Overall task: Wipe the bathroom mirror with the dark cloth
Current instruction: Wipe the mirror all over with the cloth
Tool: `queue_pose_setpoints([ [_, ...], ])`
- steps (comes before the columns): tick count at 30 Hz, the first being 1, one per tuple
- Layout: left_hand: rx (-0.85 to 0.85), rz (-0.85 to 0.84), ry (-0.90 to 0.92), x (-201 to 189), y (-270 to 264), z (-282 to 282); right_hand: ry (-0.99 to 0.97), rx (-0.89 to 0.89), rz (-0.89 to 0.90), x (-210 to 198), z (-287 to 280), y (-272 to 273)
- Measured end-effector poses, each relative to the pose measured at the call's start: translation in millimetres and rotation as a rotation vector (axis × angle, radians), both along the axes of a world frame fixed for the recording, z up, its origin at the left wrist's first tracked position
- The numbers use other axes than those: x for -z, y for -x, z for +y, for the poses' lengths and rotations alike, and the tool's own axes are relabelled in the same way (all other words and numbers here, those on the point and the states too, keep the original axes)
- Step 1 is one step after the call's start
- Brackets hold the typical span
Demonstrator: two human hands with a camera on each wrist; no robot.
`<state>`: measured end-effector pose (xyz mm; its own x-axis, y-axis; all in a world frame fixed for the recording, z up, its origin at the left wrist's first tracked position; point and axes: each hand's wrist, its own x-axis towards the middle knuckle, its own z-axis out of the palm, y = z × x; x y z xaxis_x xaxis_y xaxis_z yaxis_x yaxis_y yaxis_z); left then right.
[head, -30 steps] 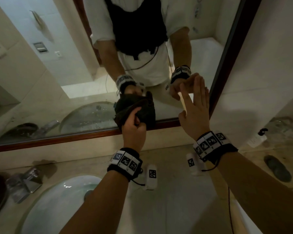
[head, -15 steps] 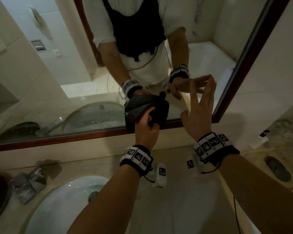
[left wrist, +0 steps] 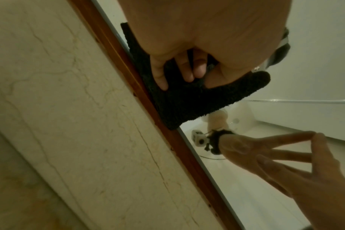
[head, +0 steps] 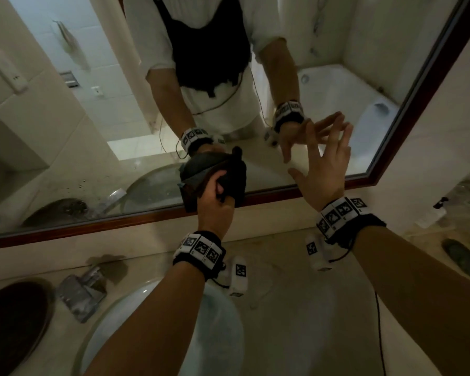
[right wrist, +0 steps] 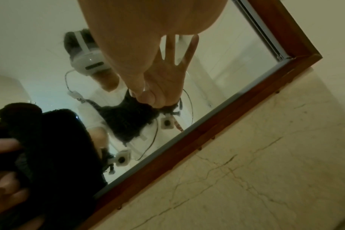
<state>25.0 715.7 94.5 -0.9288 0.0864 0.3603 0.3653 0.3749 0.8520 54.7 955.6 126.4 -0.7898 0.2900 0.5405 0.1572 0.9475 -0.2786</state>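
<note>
A: Gripping the dark cloth (head: pixel 215 177) is the left hand (head: pixel 215 206), fingers and thumb curled into the bunched fabric, which is pressed against the bathroom mirror (head: pixel 79 126) low down, at its wooden frame (head: pixel 92 226).

B: Where on the mirror, left or right?

A: Right of centre along the bottom edge. In the left wrist view the cloth (left wrist: pixel 187 99) overlaps the frame (left wrist: pixel 187 149) and the glass together.

B: And the right hand (head: pixel 323 175)?

A: Raised to the right of the cloth, fingers straight and spread, holding nothing. Its fingertips (left wrist: pixel 317 137) meet their own reflection, so they touch the glass near the mirror's bottom right corner (right wrist: pixel 297 60).

B: Anything below?

A: A white sink (head: pixel 160 335) in the marble counter (head: pixel 296 308), near side, with a chrome tap (head: pixel 82 291) to its left. A dark oval object (head: pixel 463 257) lies at far right; I cannot tell what it is.
</note>
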Motion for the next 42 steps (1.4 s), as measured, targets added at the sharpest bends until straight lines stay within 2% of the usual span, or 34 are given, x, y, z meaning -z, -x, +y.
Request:
queue_pose_setpoints([
  [6,-0.08,-0.044,-0.067,-3,-7,18,-0.06,-0.003,-0.003,6,8,1],
  [13,0.05,-0.057,0.004,-7,-19,93,-0.059,-0.064,0.028,18,18,1],
  [18,0.088,-0.064,-0.009,-4,-16,82,-0.076,-0.057,0.047,19,18,3],
  [22,0.005,-0.071,-0.055,-5,-13,47,-0.079,-0.046,0.065,20,16,2],
  [26,-0.128,0.015,0.01,-4,-3,-4,-0.068,-0.045,0.06,19,15,4],
  [28,-0.193,0.001,0.025,-8,1,-17,-0.072,-0.046,0.064,20,15,4],
  [35,-0.485,-0.036,0.145,-15,2,-19,-0.071,-0.037,0.084,22,15,7],
  [38,-0.547,-0.022,0.168,-20,2,-16,-0.083,-0.043,0.081,24,16,7],
  [42,-0.548,0.015,0.181,-19,3,-16,-0.087,-0.05,0.073,23,17,8],
])
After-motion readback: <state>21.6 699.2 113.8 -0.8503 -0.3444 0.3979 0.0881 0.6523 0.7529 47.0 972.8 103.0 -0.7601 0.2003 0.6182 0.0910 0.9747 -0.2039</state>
